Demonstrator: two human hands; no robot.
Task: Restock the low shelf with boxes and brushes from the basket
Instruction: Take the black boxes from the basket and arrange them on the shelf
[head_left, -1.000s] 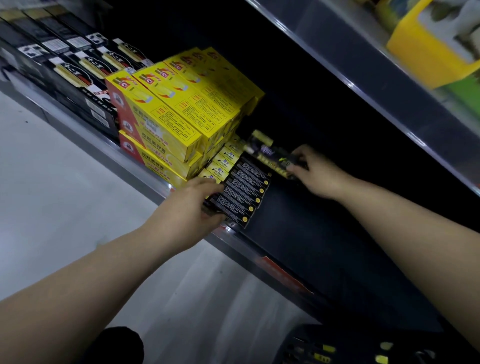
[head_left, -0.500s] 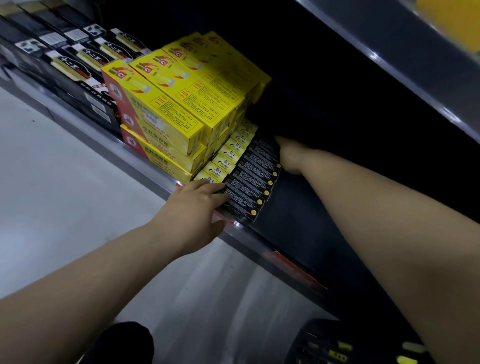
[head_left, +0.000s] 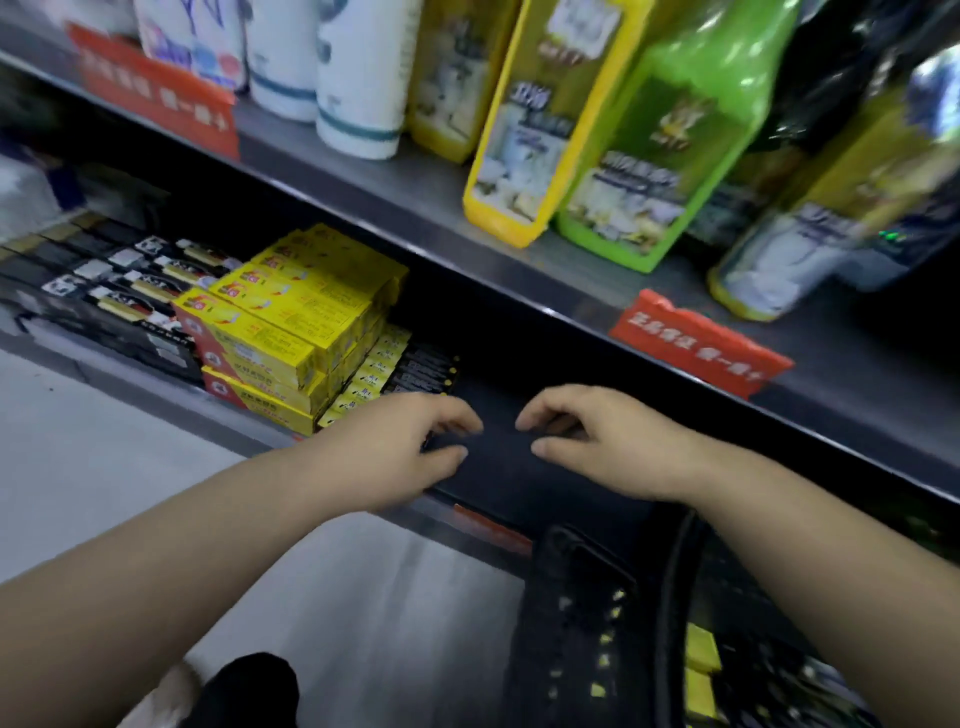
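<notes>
The low shelf (head_left: 524, 483) is dark, with a bare stretch at its middle. On it, a row of narrow black-and-yellow boxes (head_left: 410, 371) lies beside stacked yellow boxes (head_left: 291, 332). My left hand (head_left: 400, 447) hovers at the front end of the black row, fingers curled and apart, holding nothing. My right hand (head_left: 597, 441) is level with it over the bare shelf, also empty with fingers spread. The black basket (head_left: 582, 623) stands on the floor at lower right, with yellow-tagged items (head_left: 701, 665) inside.
Black boxes (head_left: 119, 291) fill the shelf's left end. The shelf above carries yellow and green bags (head_left: 665, 145), white bottles (head_left: 358, 78) and red price tags (head_left: 696, 343). Pale floor (head_left: 104, 467) lies at left; a dark shoe (head_left: 244, 691) shows at the bottom.
My right hand has let go of the black box at the back of the row and pulled out to the shelf front. The left hand has lifted off the row. The camera has tilted up.
</notes>
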